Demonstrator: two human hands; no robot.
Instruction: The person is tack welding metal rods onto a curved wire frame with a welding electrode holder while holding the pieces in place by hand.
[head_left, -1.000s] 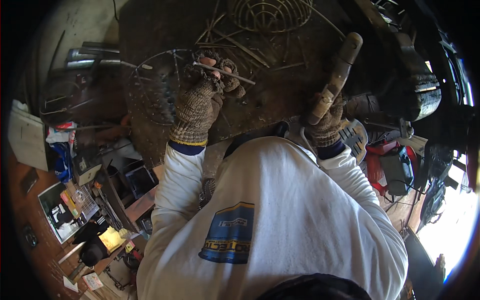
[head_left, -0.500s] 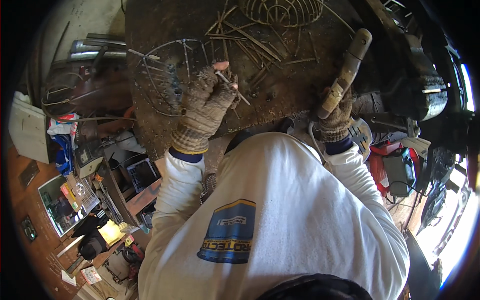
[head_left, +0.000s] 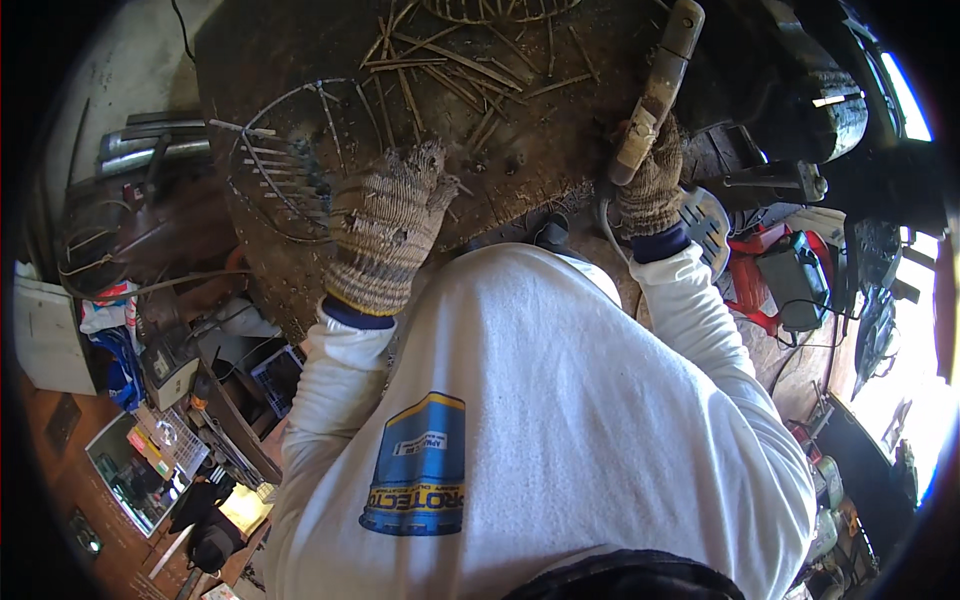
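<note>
My left hand (head_left: 385, 225), in a worn striped knit glove, is closed low over the workbench. A short end of a thin metal rod (head_left: 461, 188) pokes out by its fingertips; the glove hides the rest. Left of that hand lies a curved frame of welded rods (head_left: 262, 165) with short parallel bars across it. My right hand (head_left: 652, 185), gloved alike, is wrapped around a welding electrode holder (head_left: 660, 90), a thick tubular handle with tan wrapping at its lower end. It tilts up and to the right, above the bench's right part.
Several loose metal strips (head_left: 455, 70) lie on the dark workbench (head_left: 540, 205), with a round wire grille (head_left: 500, 10) behind them. A cable (head_left: 607, 225) hangs beside my right wrist. A slotted pale disc (head_left: 706, 230) and a red-and-grey case (head_left: 785, 275) sit on the right.
The whole view has shifted, so the bench sits higher in the picture. My left hand has turned its back upward and now covers most of the rod. My right hand keeps its grip.
</note>
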